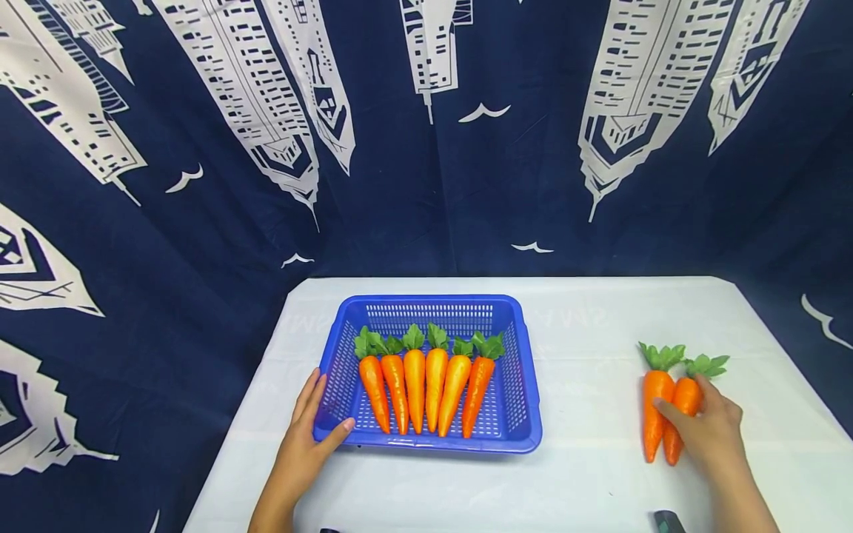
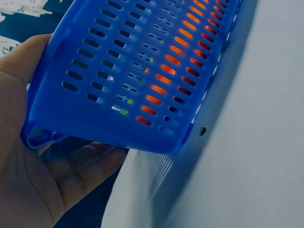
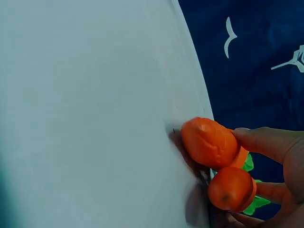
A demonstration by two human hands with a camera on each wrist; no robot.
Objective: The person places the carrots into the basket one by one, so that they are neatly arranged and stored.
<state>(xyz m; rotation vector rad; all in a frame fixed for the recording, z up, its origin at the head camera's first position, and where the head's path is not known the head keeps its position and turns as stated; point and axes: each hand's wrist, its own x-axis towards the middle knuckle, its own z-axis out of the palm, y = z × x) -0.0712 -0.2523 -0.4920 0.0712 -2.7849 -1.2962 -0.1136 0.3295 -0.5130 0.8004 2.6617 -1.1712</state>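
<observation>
Basket [image 1: 516,385]: blue moulded plastic, slotted walls and floor, smooth with a soft sheen; light passes through the slots in the left wrist view.
Carrots in basket [image 1: 426,385]: six, orange, plastic or foam by the look, smooth, slightly glossy skin with faint ridges.
Loose carrots [image 1: 660,414]: two, same orange make; the right wrist view shows blunt, dimpled tips with a waxy shine.
Leaves [image 1: 663,355]: green, thin, cloth-like, matt, with crinkled edges.
Bench [image 1: 586,474]: covered in a pale, smooth, matt sheet; faint lettering shows through it.
Backdrop [image 1: 426,185]: navy cloth, matt, hanging in soft folds, printed with white towers and birds.
</observation>
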